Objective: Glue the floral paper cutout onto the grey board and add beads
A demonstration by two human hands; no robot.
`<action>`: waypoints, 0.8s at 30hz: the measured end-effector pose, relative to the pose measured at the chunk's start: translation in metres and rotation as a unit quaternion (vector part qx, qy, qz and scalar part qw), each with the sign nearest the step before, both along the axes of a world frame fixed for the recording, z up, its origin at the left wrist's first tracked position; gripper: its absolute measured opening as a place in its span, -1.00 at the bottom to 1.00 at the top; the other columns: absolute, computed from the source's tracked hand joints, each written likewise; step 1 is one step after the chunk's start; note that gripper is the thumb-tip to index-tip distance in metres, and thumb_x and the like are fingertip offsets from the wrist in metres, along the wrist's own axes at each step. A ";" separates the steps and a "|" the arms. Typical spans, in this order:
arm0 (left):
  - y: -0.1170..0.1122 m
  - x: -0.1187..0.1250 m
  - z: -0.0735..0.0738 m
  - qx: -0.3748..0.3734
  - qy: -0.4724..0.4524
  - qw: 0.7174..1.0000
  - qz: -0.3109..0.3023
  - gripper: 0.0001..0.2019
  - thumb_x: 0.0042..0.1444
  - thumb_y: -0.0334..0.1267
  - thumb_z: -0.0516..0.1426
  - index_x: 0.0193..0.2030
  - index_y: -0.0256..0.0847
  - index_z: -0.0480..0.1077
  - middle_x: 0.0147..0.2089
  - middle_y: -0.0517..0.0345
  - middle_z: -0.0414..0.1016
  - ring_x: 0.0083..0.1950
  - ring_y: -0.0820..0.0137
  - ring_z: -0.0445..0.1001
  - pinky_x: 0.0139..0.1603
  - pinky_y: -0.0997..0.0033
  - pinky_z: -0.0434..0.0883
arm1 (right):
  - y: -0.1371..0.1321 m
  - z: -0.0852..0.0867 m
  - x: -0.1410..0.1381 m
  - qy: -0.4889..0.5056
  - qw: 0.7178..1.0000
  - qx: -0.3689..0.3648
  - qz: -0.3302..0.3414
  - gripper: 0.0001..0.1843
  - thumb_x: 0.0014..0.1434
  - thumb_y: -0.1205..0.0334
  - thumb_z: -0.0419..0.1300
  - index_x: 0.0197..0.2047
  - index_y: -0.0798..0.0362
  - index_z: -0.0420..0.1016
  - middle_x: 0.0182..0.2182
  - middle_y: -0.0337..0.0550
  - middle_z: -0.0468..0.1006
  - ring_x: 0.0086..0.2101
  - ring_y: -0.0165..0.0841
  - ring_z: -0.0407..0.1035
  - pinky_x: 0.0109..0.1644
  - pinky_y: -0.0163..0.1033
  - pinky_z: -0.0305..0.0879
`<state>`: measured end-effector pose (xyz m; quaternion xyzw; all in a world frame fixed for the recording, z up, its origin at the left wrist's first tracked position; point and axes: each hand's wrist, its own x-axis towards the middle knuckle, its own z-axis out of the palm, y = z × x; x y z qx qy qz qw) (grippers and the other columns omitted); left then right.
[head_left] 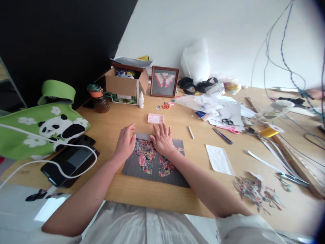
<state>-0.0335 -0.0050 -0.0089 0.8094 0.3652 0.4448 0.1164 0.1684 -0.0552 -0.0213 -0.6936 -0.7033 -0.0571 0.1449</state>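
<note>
A dark grey sheet (155, 176) lies flat on the wooden table in front of me, bearing a floral fabric piece (146, 154) shaped like a collar with two rounded halves. My right hand (162, 139) rests palm down on the upper middle of the fabric, fingers spread. At the sheet's upper left edge is my left hand (125, 144), its fingers stretched out and nothing visible in it. Part of the floral piece is hidden under my right hand and forearm. Just beyond the hands sits a small pink tray (155, 118) with tiny light bits in it.
A framed collar (164, 82), a cardboard box (124, 83) and a white bottle (141, 100) stand at the back. Phones (68, 164) and a green panda bag (50, 127) lie left. On the right are a utility knife (222, 136), pink scissors (231, 129) and fabric scraps (256, 191).
</note>
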 end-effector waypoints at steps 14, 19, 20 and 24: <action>-0.003 0.000 0.003 -0.014 0.021 1.000 -0.017 -0.56 0.25 -0.40 0.00 0.28 -0.20 0.17 0.04 -0.06 0.44 0.11 0.18 0.39 0.20 0.04 0.36 | -0.034 0.012 -0.005 0.006 0.999 -0.015 0.039 -0.36 0.45 -0.06 -0.18 0.45 0.10 0.04 0.38 0.05 0.14 0.39 -0.03 -0.17 0.42 0.24 -0.27; -0.002 0.000 0.001 -0.015 0.022 1.000 -0.009 -0.55 0.22 -0.42 0.01 0.26 -0.19 0.18 0.03 -0.06 0.45 0.10 0.18 0.40 0.19 0.03 0.37 | -0.035 0.007 -0.005 0.010 0.999 -0.027 0.039 -0.38 0.45 -0.02 -0.17 0.45 0.11 0.05 0.37 0.04 0.15 0.38 -0.02 -0.14 0.42 0.24 -0.26; -0.002 0.000 0.001 -0.015 0.021 1.000 -0.006 -0.56 0.22 -0.42 0.01 0.26 -0.20 0.19 0.03 -0.07 0.45 0.10 0.17 0.40 0.19 0.03 0.37 | -0.035 0.010 -0.004 0.013 0.999 -0.030 0.038 -0.38 0.46 -0.02 -0.18 0.45 0.10 0.04 0.38 0.04 0.15 0.38 -0.02 -0.14 0.41 0.25 -0.25; -0.003 -0.001 0.002 -0.018 0.020 1.000 -0.009 -0.57 0.23 -0.41 0.01 0.25 -0.21 0.19 0.03 -0.07 0.45 0.11 0.18 0.40 0.19 0.05 0.37 | -0.042 0.028 -0.007 0.020 0.998 -0.014 0.049 -0.36 0.45 -0.03 -0.20 0.46 0.10 0.00 0.40 0.03 0.10 0.39 -0.05 -0.18 0.42 0.24 -0.24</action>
